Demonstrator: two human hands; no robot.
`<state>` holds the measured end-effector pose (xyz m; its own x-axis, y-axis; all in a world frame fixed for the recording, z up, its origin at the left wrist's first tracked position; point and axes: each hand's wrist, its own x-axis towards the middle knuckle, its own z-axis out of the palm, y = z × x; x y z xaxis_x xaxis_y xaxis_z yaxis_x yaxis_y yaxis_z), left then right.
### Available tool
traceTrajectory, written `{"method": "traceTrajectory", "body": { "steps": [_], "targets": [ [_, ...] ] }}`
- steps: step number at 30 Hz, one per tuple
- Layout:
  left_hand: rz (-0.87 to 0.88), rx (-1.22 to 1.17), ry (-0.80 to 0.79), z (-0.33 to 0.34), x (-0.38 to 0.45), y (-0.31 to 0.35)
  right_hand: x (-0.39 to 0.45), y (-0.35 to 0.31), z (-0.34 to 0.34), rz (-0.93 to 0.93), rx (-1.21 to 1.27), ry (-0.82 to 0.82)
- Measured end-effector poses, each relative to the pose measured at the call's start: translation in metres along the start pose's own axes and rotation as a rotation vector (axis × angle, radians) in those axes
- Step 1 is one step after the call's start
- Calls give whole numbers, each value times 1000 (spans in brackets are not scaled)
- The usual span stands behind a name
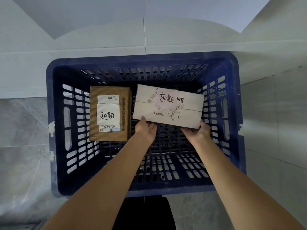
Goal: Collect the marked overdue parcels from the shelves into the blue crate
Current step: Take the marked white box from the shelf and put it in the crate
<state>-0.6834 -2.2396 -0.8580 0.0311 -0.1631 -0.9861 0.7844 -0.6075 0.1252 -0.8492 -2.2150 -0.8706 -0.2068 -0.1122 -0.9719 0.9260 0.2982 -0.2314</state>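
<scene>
Both bare forearms reach into the slotted blue plastic crate (57, 103). Left hand (146, 130) and right hand (197, 132) grip the near edge of a pale cardboard parcel with pink handwritten note (167, 106). Brown cardboard parcel with white note (109, 113) lies left, apart. Grey tiled floor (23, 130) surrounds.

Both arms reach forward, left hand (146, 130) and right hand (197, 132) gripping (fingers curled under).

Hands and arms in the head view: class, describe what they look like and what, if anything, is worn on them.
Both the left hand and right hand are bare: no gloves, rings, watch or bands show. Both forearms are bare too, with no sleeve in view up to the frame's edge.
</scene>
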Motion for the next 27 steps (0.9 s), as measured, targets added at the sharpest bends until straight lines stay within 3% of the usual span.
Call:
{"method": "traceTrajectory", "body": {
  "steps": [5,18,22,24,27],
  "targets": [
    [-81,-54,-18,13,2,16,5,-4,11,-51,150,-37],
    [-123,-25,-9,8,-5,19,4,-12,17,-30,-21,-26],
    [-40,286,-12,-6,-42,15,-23,-3,15,-64,-230,5],
    [24,633,-23,-14,-65,18,-50,2,13,-218,-603,33],
    [125,1125,-14,-31,-107,30,-104,8,8,-592,-1170,-33]
  ]
}}
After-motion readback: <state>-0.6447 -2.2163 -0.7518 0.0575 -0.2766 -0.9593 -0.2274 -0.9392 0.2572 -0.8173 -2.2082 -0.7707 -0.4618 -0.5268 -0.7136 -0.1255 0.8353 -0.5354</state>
